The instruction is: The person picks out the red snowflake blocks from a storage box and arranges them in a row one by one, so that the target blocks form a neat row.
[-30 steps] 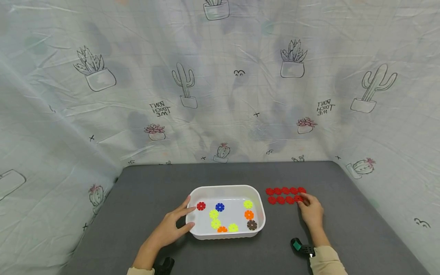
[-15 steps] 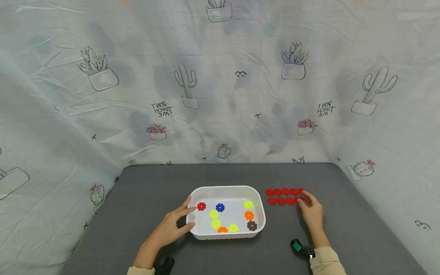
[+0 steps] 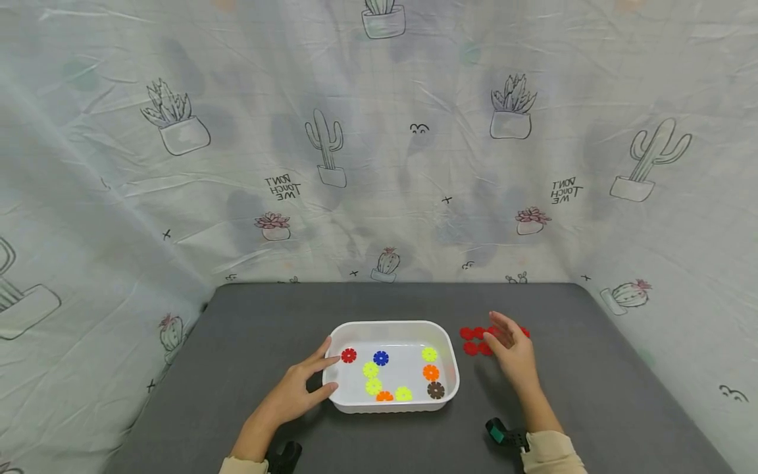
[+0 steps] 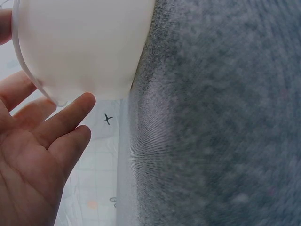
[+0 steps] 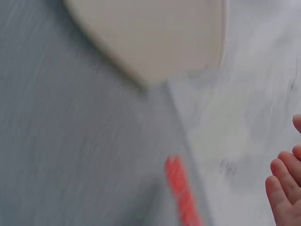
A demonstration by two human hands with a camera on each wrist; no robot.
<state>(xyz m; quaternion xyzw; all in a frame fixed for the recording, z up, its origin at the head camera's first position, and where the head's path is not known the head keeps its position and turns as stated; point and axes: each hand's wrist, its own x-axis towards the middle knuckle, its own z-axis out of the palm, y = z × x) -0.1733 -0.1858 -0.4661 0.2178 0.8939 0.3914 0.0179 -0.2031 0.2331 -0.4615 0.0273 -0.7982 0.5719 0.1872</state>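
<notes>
My left hand (image 3: 295, 392) rests at the left end of a white plastic tray (image 3: 391, 323), fingers spread and fairly straight over its rim. In the left wrist view, two fingers lie below the tray's outer wall (image 4: 84, 52). Inside are several flower-shaped plastic discs, among them a red disc (image 3: 349, 355), a blue disc (image 3: 381, 358) and a brown disc (image 3: 435, 390). My right hand (image 3: 516, 359) hovers over two rows of red flower-shaped discs (image 3: 470, 348), hiding part of them. Its fingers (image 5: 285, 181) look loosely extended, and nothing shows between them.
A grey table (image 3: 266, 329) carries the tray and the discs. Behind and beside it hangs a pale curtain (image 3: 385, 164) printed with cactus drawings. Dark bands with camera mounts (image 3: 503, 433) sit at both wrists.
My right hand has left the right end of the red rows and moved left above them, its fingers lifted. My left hand stays at the tray. The head view has shifted slightly.
</notes>
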